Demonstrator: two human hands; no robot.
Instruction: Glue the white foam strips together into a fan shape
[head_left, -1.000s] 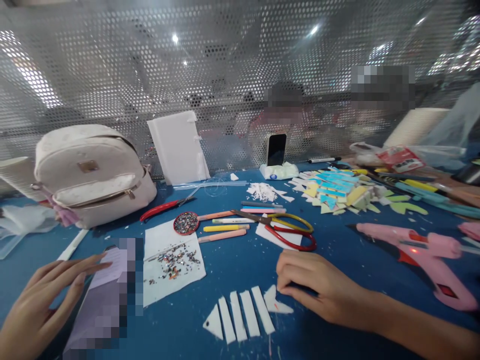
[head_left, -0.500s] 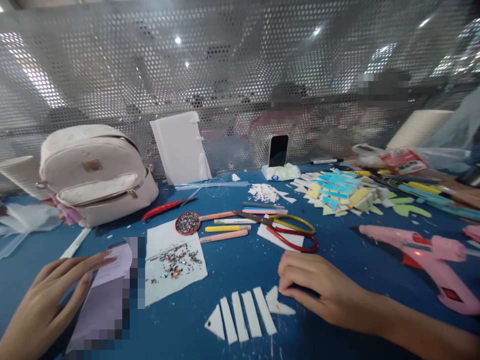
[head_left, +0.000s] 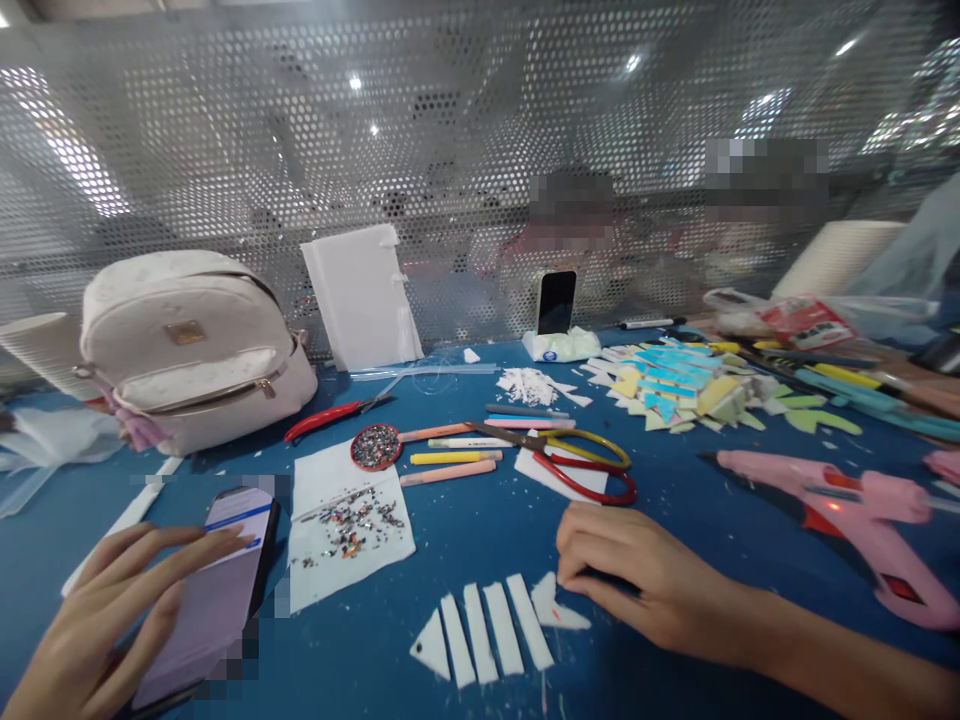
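Observation:
My left hand [head_left: 124, 610] lies over a smartphone [head_left: 217, 595] at the lower left, fingers stretched out and fingertips at the lit screen. Part of the phone is blurred by pixel blocks. My right hand [head_left: 641, 575] rests on the table with its fingers curled in, close to the white tail piece [head_left: 556, 608]. Whether anything is inside those fingers is hidden. Left of the tail piece, several white strips [head_left: 501, 630] and a triangular head piece [head_left: 433, 648] with a dark eye are laid out like a fish.
A white sheet [head_left: 322, 580] bears loose glitter bits, beside a round red-rimmed dish [head_left: 376, 447]. Markers [head_left: 454, 457], scissors [head_left: 589, 465] and red-handled pliers [head_left: 322, 420] lie mid-table. A pink glue gun [head_left: 847, 510] is at right. Behind are a backpack [head_left: 195, 350], cut scraps [head_left: 675, 385] and an upright phone [head_left: 556, 302].
My left hand's fingers have shifted slightly over the phone, and its screen shows a different page with blue bars. My right hand and the white pieces have not moved.

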